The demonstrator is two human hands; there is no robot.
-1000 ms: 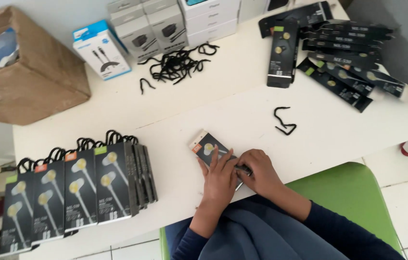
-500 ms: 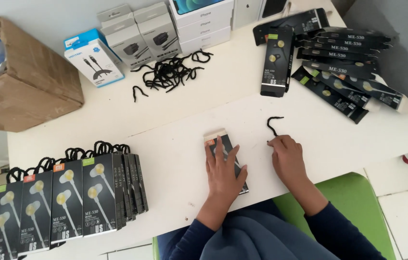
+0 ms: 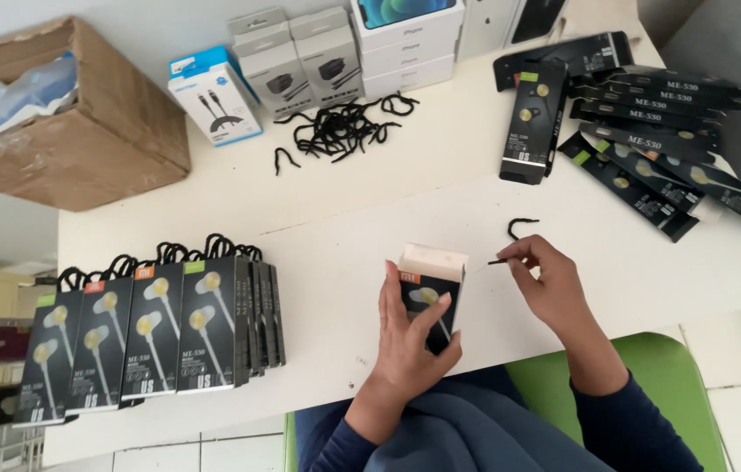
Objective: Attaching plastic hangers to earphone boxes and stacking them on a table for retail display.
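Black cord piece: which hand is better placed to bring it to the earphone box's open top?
Right. The right hand already pinches the black cord piece beside the earphone box, while the left hand is occupied gripping that box upright.

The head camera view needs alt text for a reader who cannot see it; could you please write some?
A person's left hand tilts up a black earphone box with its pale top flap open, while the right hand pinches a black cord loop beside it. On the white table, finished boxes with loops stand left; unlooped boxes lie right.
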